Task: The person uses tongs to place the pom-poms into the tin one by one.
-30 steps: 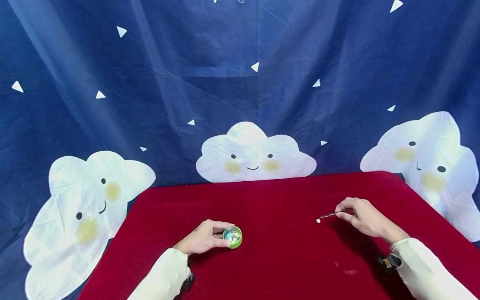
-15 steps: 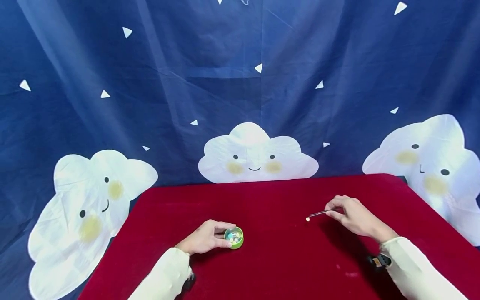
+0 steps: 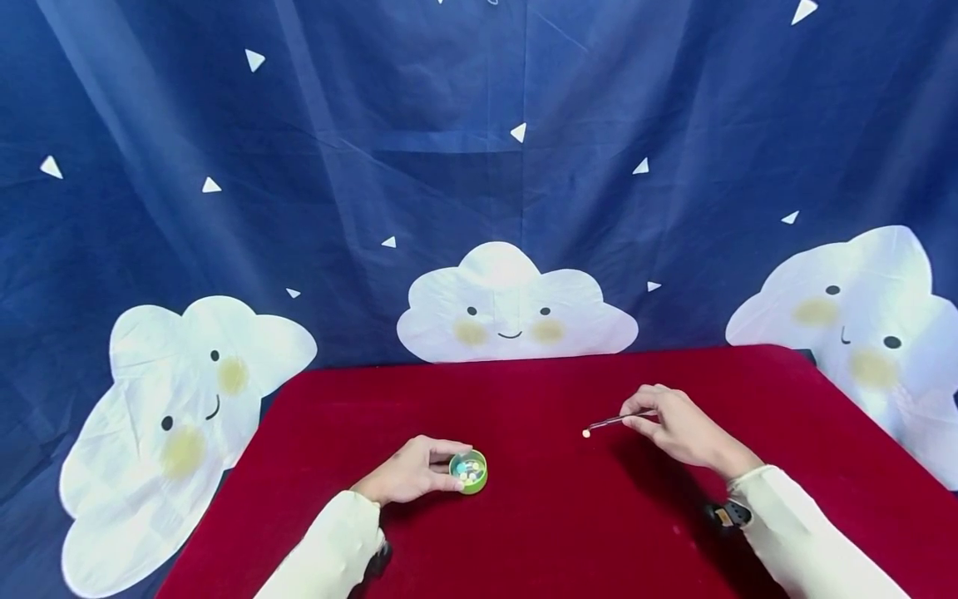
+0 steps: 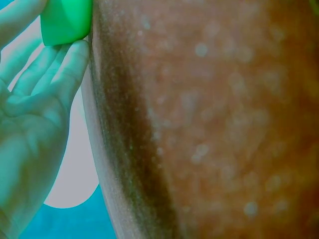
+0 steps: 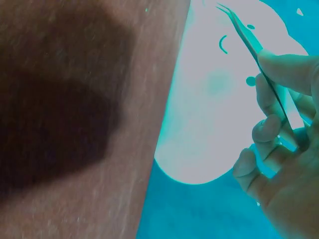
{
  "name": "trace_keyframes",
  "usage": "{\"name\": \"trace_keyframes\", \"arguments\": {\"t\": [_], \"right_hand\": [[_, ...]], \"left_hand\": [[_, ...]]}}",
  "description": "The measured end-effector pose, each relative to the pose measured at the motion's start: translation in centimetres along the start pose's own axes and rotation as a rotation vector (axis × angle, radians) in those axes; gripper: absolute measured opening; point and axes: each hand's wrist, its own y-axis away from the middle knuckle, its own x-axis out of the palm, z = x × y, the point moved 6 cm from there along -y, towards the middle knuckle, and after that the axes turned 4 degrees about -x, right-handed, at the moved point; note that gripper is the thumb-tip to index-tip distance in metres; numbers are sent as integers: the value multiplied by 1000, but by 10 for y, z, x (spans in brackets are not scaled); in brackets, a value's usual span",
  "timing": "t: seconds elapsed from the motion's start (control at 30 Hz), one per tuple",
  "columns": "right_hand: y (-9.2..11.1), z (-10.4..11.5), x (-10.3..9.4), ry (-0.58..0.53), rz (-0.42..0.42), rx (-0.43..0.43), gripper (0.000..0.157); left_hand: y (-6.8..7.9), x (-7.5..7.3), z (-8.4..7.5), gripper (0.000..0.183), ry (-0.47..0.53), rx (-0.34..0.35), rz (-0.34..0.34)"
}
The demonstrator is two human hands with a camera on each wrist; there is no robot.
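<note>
My left hand (image 3: 407,472) grips a small round green tub (image 3: 475,489) between thumb and fingers, left of the middle of the table. Inside the tub lie several small white, yellow and bluish pieces (image 3: 472,477). The left wrist view shows the tub's smooth green side (image 4: 67,22) against the fingers. To the right, my right hand (image 3: 683,428) pinches a pair of dark tweezers (image 3: 609,421) above the cloth. At their tips is a tiny pale round piece (image 3: 586,433). In the right wrist view the tweezers (image 5: 256,55) have curved, pointed ends; the pale piece does not stand out there.
A deep red cloth (image 3: 524,532) covers the table. Its far edge meets a dark blue curtain (image 3: 449,175) printed with smiling white clouds (image 3: 516,291) and small white triangles. A dark device (image 3: 729,514) sits on my right wrist below the pale sleeve.
My right hand has moved left with the tweezers and the pale piece, closer to the tub. The left hand and tub have stayed nearly in place; the whole view shifts slightly.
</note>
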Motion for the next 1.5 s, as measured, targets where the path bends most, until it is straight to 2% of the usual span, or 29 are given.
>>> {"name": "trace_keyframes", "arguments": {"t": [0.2,0.5,1.1,1.5], "right_hand": [[-11,6,7,-13,-1,2,25],[-21,14,20,-61,0,-16,21],[-44,38,43,-182,56,-9,11],[-54,51,63,-248,83,-21,8]], "left_hand": [[-1,-1,-1,52,-4,18,-1],[-1,0,-1,51,7,-1,2],[0,1,-2,52,3,5,4],[1,0,-1,52,24,-24,1]]}}
